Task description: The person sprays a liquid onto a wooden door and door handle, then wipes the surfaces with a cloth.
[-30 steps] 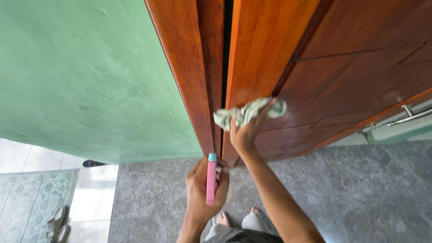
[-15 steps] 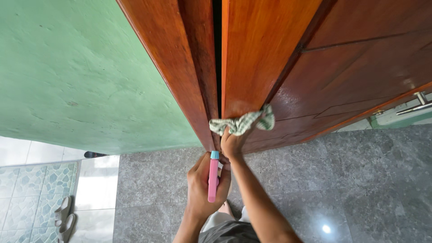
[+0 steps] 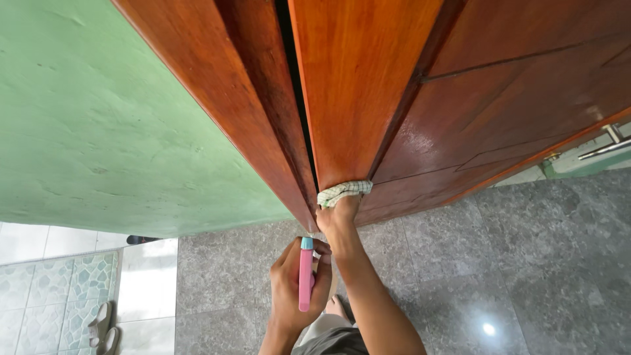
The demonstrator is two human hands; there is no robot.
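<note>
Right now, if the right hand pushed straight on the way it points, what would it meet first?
The right hand already presses the checked cloth against the wooden door, so it would likely meet that door straight away.

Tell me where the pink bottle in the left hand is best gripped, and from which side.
Grip the pink bottle around its long middle, from the side, as the left hand does now. It stands upright and slim, so fingers can wrap it, likely leaving the blue cap clear.

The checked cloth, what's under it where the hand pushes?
The right hand presses the checked cloth against the wooden door near its bottom edge. The wood right under the cloth is covered and cannot be seen.
</note>
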